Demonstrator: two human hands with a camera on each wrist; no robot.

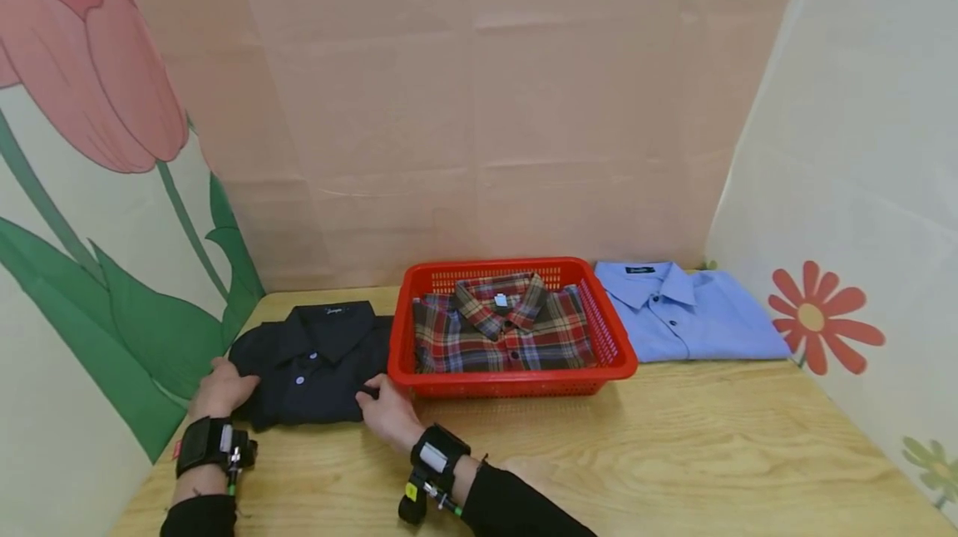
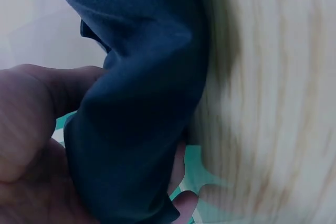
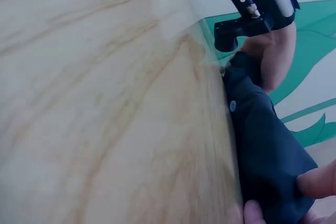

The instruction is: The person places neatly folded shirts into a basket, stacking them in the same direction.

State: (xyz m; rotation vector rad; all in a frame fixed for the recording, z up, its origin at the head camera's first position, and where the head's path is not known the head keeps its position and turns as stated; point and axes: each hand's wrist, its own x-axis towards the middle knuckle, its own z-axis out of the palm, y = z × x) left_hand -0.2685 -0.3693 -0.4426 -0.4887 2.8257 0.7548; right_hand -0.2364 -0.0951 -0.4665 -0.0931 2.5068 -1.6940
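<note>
**Both hands on the folded dark shirt at the table's left end**

The folded dark navy shirt (image 1: pixel 314 364) lies at the left end of the wooden table (image 1: pixel 674 454), close to the tulip-painted side wall (image 1: pixel 90 213) and just beside the red basket (image 1: pixel 621 354); whether cloth and basket touch is hard to tell. Open tabletop runs in front of the shirt and out to the right along the near edge.

The shirt's collar points away from the person, toward the pink back wall (image 1: pixel 479 105), so its long axis runs front to back, button placket up.

The left hand (image 1: pixel 221 388) grips the shirt's near left edge: the left wrist view shows cloth bunched between thumb and fingers (image 2: pixel 181 203). The right hand (image 1: pixel 387 412) holds the near right corner, with fingertips (image 3: pixel 315 179) curled over the hem in the right wrist view.

In the basket lies a folded red plaid shirt (image 1: pixel 503 329), and a folded light blue shirt (image 1: pixel 684 312) rests just right of the basket.

The left wrist view is blurred and nearly filled by cloth; the right wrist view cuts off all but the fingertips
</note>
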